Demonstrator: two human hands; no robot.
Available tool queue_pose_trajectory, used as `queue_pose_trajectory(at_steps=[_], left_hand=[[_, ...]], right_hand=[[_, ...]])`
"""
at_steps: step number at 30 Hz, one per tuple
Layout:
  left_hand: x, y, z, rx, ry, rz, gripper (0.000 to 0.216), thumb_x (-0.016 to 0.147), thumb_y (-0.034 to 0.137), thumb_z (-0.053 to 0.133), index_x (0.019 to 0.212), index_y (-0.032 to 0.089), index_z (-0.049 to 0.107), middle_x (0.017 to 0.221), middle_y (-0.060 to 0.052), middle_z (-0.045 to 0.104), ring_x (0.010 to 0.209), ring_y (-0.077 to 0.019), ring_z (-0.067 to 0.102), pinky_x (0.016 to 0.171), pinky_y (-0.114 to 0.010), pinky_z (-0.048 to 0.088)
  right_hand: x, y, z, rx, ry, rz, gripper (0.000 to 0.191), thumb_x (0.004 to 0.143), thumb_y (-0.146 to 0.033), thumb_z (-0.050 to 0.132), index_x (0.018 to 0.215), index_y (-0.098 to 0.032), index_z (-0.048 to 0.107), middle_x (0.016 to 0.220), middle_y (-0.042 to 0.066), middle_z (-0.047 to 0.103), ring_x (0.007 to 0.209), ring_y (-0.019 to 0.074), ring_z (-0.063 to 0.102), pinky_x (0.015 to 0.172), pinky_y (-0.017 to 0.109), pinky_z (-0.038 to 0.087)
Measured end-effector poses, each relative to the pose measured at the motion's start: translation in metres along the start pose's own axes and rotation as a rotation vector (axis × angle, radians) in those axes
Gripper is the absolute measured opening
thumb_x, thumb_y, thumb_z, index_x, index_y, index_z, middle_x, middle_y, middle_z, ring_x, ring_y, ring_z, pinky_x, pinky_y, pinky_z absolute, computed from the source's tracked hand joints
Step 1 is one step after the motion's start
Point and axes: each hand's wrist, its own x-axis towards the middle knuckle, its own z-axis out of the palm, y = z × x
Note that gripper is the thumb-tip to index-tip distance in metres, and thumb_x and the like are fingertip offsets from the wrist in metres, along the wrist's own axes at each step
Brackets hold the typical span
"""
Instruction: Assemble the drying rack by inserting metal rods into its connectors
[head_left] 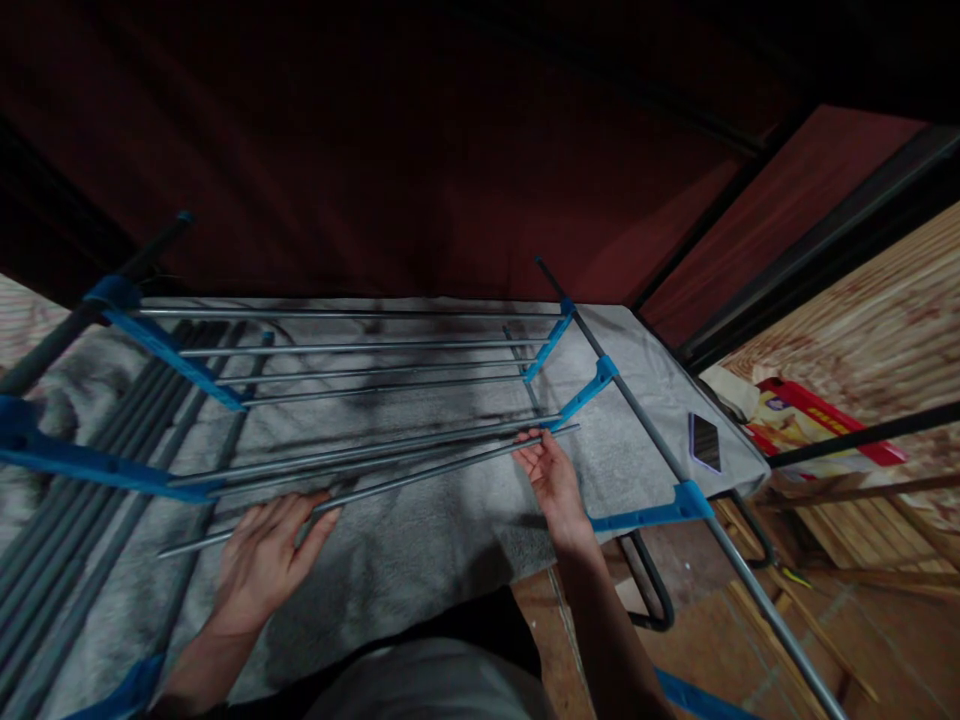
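Note:
A loose thin metal tube [435, 468] slants across the lower middle of the view, its right end higher. My left hand [274, 550] is closed around it near the left end. Close to its right end, my right hand [549, 475] grips the same tube between thumb and fingers. Just beyond lies a partly built rack of grey tubes [390, 348] set between blue plastic brackets [161, 355]. The tube's right end is close to a blue bracket [589, 395] on the right-hand pole [649, 430]; whether they touch I cannot tell.
Several grey tubes [97, 510] lie side by side on the grey blanket [450, 540] at left. A phone [705, 442] rests near the bed's right edge. Beyond it are a red and yellow package [817, 425] and wooden pieces. A dark red curtain [420, 200] hangs behind.

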Motion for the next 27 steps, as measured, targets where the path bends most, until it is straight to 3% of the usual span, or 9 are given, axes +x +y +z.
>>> queue_pose_trajectory(at_steps=[8, 14, 16, 21, 27], left_hand=[[-0.001, 0.014, -0.002, 0.076, 0.078, -0.119, 0.046, 0.104, 0.061, 0.054, 0.088, 0.025, 0.078, 0.084, -0.008, 0.081, 0.084, -0.0297, 0.075, 0.078, -0.041, 0.051], [0.003, 0.021, 0.003, 0.079, 0.105, -0.092, 0.044, 0.105, 0.058, 0.058, 0.084, 0.024, 0.078, 0.082, -0.005, 0.081, 0.082, -0.0264, 0.076, 0.078, -0.038, 0.049], [0.006, 0.03, 0.005, 0.079, 0.093, -0.068, 0.045, 0.106, 0.057, 0.057, 0.085, 0.024, 0.078, 0.081, -0.005, 0.08, 0.081, -0.0255, 0.075, 0.078, -0.038, 0.049], [0.012, 0.05, 0.011, 0.054, 0.027, 0.0, 0.043, 0.111, 0.049, 0.052, 0.089, 0.022, 0.078, 0.086, -0.006, 0.079, 0.081, -0.0222, 0.072, 0.079, -0.038, 0.047], [0.002, 0.039, 0.009, 0.026, -0.117, 0.041, 0.032, 0.111, 0.043, 0.053, 0.105, 0.021, 0.076, 0.1, -0.008, 0.077, 0.096, -0.0236, 0.068, 0.092, -0.04, 0.048]], right_hand=[[-0.006, 0.014, -0.013, -0.018, 0.014, 0.027, 0.035, 0.085, -0.055, 0.089, 0.092, -0.024, 0.072, 0.09, 0.003, 0.08, 0.089, 0.0223, 0.078, 0.095, 0.042, 0.067], [-0.007, 0.022, -0.026, -0.005, 0.05, 0.018, 0.036, 0.085, -0.057, 0.087, 0.091, -0.026, 0.071, 0.089, 0.001, 0.078, 0.088, 0.0193, 0.077, 0.095, 0.036, 0.066], [-0.008, 0.027, -0.028, -0.005, 0.059, 0.055, 0.034, 0.086, -0.057, 0.086, 0.089, -0.027, 0.072, 0.091, 0.001, 0.078, 0.091, 0.0194, 0.078, 0.092, 0.033, 0.066], [-0.017, 0.047, -0.032, -0.06, 0.004, 0.238, 0.022, 0.078, -0.038, 0.089, 0.087, -0.026, 0.073, 0.092, 0.002, 0.08, 0.094, 0.0212, 0.078, 0.091, 0.037, 0.066], [-0.011, 0.06, -0.039, -0.094, 0.026, 0.326, 0.02, 0.08, -0.041, 0.084, 0.078, -0.028, 0.069, 0.084, 0.001, 0.079, 0.092, 0.0221, 0.079, 0.096, 0.043, 0.066]])
